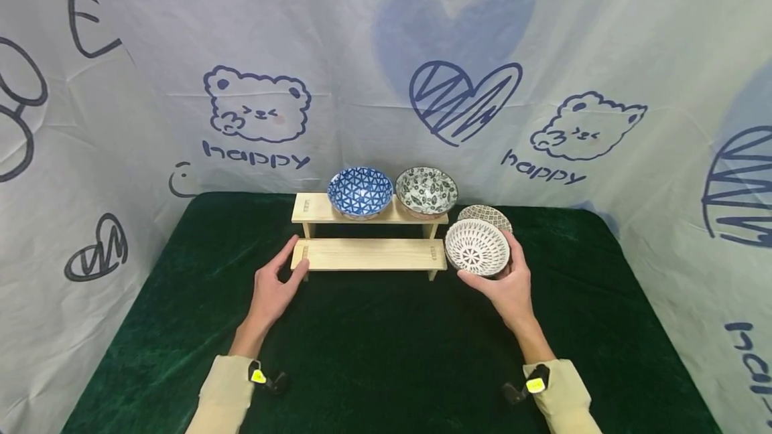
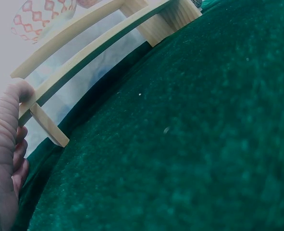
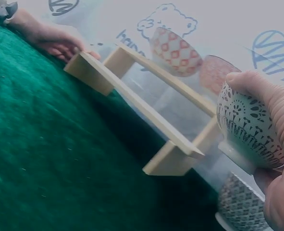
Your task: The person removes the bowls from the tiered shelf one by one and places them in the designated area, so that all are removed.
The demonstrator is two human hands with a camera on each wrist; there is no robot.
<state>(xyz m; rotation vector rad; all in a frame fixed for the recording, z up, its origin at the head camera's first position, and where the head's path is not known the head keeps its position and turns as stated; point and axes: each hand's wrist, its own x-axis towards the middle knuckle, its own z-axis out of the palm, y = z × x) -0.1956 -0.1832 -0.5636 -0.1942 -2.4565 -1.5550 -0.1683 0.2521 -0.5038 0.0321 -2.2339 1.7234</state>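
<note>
The right hand [image 1: 509, 286] grips the white bowl [image 1: 477, 247] by its rim and underside, lifted just off the right end of the lower shelf [image 1: 370, 254], above a patterned bowl [image 1: 486, 215] on the cloth; the left hand [image 1: 274, 286] rests with relaxed fingers against the shelf's left end. Best to keep that end braced; bring the bowl in level; two bowls [image 1: 360, 192] already sit on the upper shelf [image 1: 313, 209].

green velvet table [image 1: 374, 353], wooden two-step shelf [image 1: 370, 254] on it, patterned bowl [image 1: 486, 215] beside shelf
</note>
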